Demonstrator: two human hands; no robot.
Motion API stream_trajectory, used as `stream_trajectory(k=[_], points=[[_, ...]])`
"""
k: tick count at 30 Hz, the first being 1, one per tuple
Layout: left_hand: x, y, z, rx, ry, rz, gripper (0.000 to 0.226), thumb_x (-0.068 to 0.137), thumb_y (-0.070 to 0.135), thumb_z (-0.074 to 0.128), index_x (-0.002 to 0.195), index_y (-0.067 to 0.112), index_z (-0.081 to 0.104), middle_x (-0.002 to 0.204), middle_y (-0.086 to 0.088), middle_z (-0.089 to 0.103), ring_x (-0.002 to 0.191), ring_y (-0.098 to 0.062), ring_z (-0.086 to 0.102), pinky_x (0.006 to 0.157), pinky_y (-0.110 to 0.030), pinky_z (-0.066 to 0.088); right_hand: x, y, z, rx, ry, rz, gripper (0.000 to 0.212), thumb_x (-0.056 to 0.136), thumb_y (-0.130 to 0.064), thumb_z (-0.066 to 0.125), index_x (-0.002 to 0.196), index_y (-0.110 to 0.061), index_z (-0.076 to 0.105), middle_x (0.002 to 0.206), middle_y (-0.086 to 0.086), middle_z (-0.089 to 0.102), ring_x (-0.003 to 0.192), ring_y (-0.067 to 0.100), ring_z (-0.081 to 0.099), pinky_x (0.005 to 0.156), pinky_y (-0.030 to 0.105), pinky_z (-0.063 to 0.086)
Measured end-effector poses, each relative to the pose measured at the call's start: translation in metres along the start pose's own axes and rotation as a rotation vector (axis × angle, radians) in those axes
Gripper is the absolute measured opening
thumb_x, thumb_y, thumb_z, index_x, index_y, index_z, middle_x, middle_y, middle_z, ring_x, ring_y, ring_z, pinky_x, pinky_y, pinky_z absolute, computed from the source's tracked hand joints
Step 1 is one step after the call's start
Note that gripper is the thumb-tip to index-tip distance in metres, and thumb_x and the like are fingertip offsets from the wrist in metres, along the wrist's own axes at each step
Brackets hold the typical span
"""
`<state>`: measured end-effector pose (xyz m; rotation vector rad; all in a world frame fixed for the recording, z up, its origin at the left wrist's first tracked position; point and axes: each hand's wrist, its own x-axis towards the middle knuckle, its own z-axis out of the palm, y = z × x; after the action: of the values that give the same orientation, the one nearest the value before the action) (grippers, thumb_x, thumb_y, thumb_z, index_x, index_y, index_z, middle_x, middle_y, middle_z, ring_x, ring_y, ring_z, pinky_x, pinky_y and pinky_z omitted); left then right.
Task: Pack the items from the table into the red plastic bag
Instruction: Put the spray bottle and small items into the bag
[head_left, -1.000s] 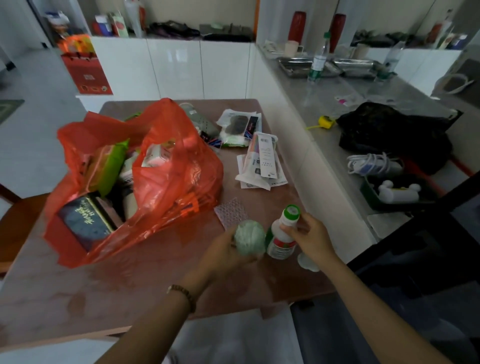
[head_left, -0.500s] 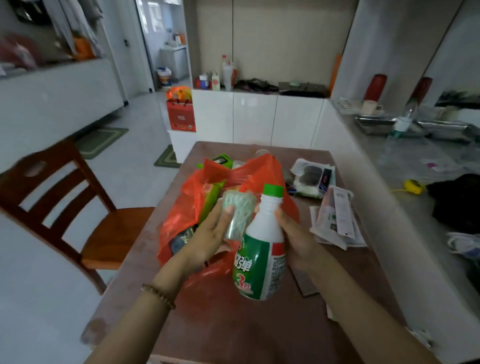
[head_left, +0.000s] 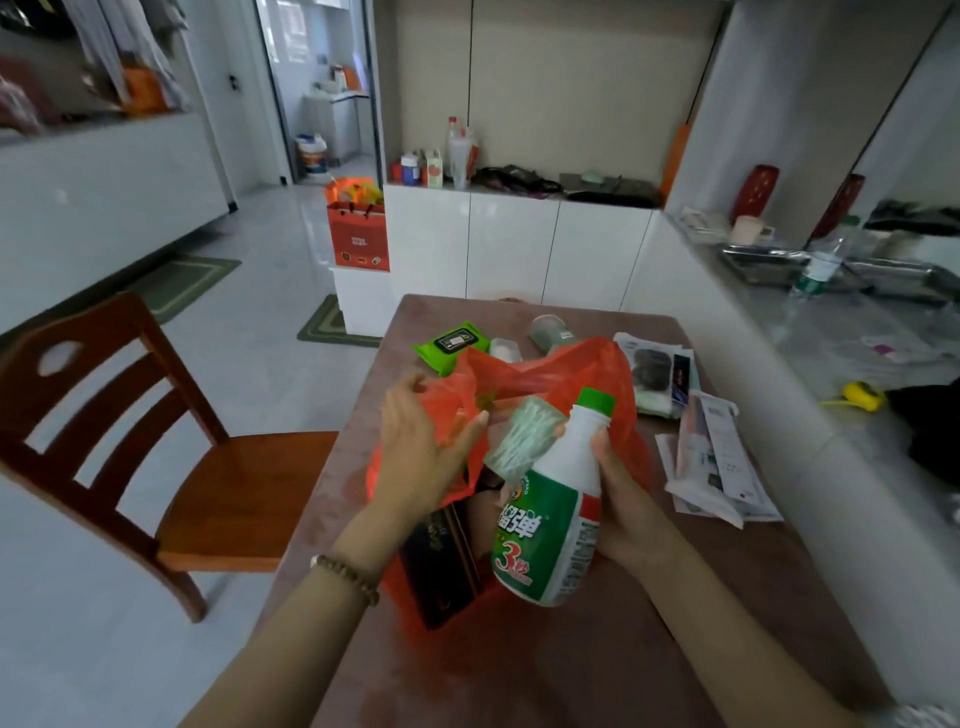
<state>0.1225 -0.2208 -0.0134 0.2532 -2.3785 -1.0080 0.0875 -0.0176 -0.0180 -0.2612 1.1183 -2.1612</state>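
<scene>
While R hand (head_left: 621, 499) grips the bottle (head_left: 550, 514) by its neck and side, w/ the swab jar (head_left: 523, 437) seemingly pinched against it, both hang just over the bag (head_left: 597, 374) mouth. L hand (head_left: 421, 457) has fingers spread loose at the near-left rim, touching plastic; can't tell if it's gripping. Risk, as I judge it: jar slips out of that crowded R grip, or rim folds shut since L isn't clamped; wipes (head_left: 453, 343) and papers (head_left: 714, 457) are on the table (head_left: 571, 665), unpacked.

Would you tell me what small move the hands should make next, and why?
Probably lower the bottle into the red bag: the right hand holds it above the mouth, which the left hand is pulling open.
</scene>
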Motion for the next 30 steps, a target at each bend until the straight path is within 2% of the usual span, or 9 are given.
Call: stream_trajectory(k=[4,6,8,12,14,17,19,25,30], points=[[0.005,-0.029,0.012,0.136,-0.311,-0.038,0.041,0.08,0.04,0.062,0.106,0.01,0.055,0.104,-0.01,0.063,0.099,-0.028,0.058,0.085,-0.038,0.047,0.009,0.016,-0.007,-0.039,0.12,0.045,0.1,0.039,-0.054,0.09,0.121,-0.005,0.061,0.121,0.022,0.065,0.11,0.033,0.063,0.093,0.045,0.052],[0.006,-0.029,0.01,-0.211,-0.386,-0.155,0.003,0.088,0.009,0.056,0.089,0.012,0.057,0.081,-0.007,0.068,0.077,-0.022,0.065,0.077,-0.036,0.049,0.014,0.025,-0.007,-0.035,0.153,0.035,0.08,0.035,-0.049,0.091,0.101,-0.008,0.073,0.104,0.016,0.073,0.093,0.026,0.071,0.074,0.037,0.059],[0.009,-0.032,0.006,-0.558,-0.39,-0.256,0.02,0.094,-0.001,0.047,0.082,0.014,0.051,0.067,-0.001,0.061,0.059,-0.008,0.061,0.069,-0.035,0.049,0.018,0.033,-0.008,-0.047,0.19,0.032,0.081,0.038,-0.047,0.092,0.105,-0.006,0.069,0.1,0.015,0.073,0.09,0.025,0.071,0.072,0.035,0.058],[0.017,-0.036,-0.006,-0.505,-0.366,-0.153,0.008,0.094,0.021,0.055,0.093,0.014,0.051,0.086,0.005,0.053,0.078,-0.004,0.052,0.074,-0.023,0.042,0.03,0.044,-0.014,-0.111,0.274,0.028,0.09,0.047,-0.047,0.089,0.12,-0.005,0.056,0.111,0.019,0.068,0.103,0.03,0.065,0.088,0.043,0.054],[0.019,-0.043,-0.006,-0.401,-0.396,-0.101,0.03,0.085,0.036,0.066,0.106,0.02,0.053,0.1,0.007,0.055,0.09,-0.005,0.052,0.078,-0.02,0.044,0.036,0.042,-0.011,-0.152,0.27,0.019,0.083,0.059,-0.046,0.084,0.125,-0.005,0.055,0.122,0.023,0.062,0.113,0.036,0.059,0.1,0.05,0.045],[0.017,-0.054,0.001,-0.335,-0.442,-0.049,0.045,0.074,0.049,0.071,0.109,0.024,0.058,0.106,0.008,0.062,0.097,-0.007,0.059,0.082,-0.028,0.051,0.058,0.033,0.0,-0.261,0.343,-0.044,0.039,0.077,-0.035,0.072,0.107,-0.012,0.066,0.111,0.018,0.067,0.103,0.03,0.063,0.096,0.046,0.048],[0.017,-0.064,0.007,-0.323,-0.458,-0.084,0.029,0.079,0.037,0.072,0.101,0.024,0.06,0.09,0.007,0.066,0.086,-0.009,0.063,0.081,-0.035,0.055,0.078,0.023,0.007,-0.327,0.462,-0.048,0.015,0.086,-0.029,0.064,0.096,-0.017,0.066,0.104,0.013,0.069,0.092,0.024,0.066,0.089,0.041,0.052],[0.012,-0.083,0.013,-0.432,-0.27,-0.283,0.02,0.087,0.009,0.063,0.077,0.026,0.058,0.073,0.002,0.063,0.069,-0.011,0.06,0.067,-0.028,0.051,0.122,0.021,0.005,-0.331,0.783,0.023,0.029,0.085,-0.028,0.067,0.107,-0.011,0.058,0.094,0.012,0.063,0.082,0.029,0.064,0.082,0.046,0.055],[0.002,-0.088,0.022,-0.416,-0.241,-0.283,0.02,0.088,0.011,0.063,0.076,0.026,0.059,0.072,0.006,0.063,0.061,0.006,0.058,0.061,-0.012,0.047,0.126,0.036,0.008,-0.267,0.745,-0.047,0.049,0.085,-0.015,0.067,0.131,-0.011,0.051,0.123,0.015,0.059,0.108,0.035,0.061,0.091,0.047,0.053]])
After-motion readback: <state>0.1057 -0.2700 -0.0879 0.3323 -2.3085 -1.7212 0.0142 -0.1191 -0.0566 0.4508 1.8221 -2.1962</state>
